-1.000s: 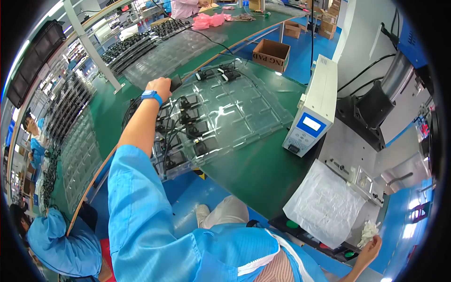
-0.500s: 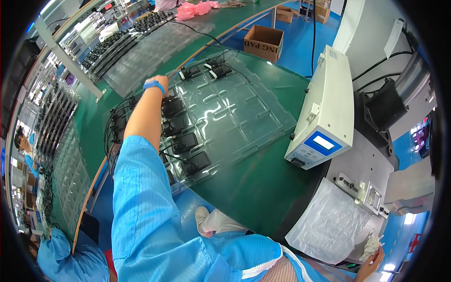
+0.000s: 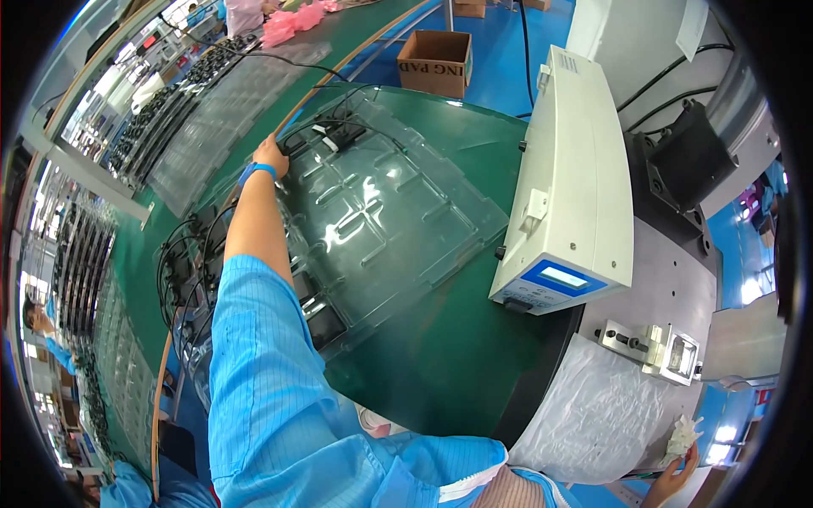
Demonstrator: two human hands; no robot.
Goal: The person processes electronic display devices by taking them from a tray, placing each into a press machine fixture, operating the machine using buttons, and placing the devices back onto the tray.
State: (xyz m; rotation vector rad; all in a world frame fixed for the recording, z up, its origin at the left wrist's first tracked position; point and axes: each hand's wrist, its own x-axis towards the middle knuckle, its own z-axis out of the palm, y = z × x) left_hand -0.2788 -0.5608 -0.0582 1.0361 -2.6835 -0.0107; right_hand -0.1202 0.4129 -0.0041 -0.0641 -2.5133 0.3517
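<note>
Fingers of the left hand, their hold hidden, bend at the upper-left edge of a central clear plastic tray, probably light, flexible, slippery, best held by opposite rims; the right hand, grip unclear, touches crumpled whitish material, lower right.

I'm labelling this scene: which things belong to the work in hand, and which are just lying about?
Apparently in use:
clear plastic tray, by the left hand
black cabled devices in it
pale crumpled item, at the right hand

Seemingly lying about:
cardboard box
pink plastic
</note>
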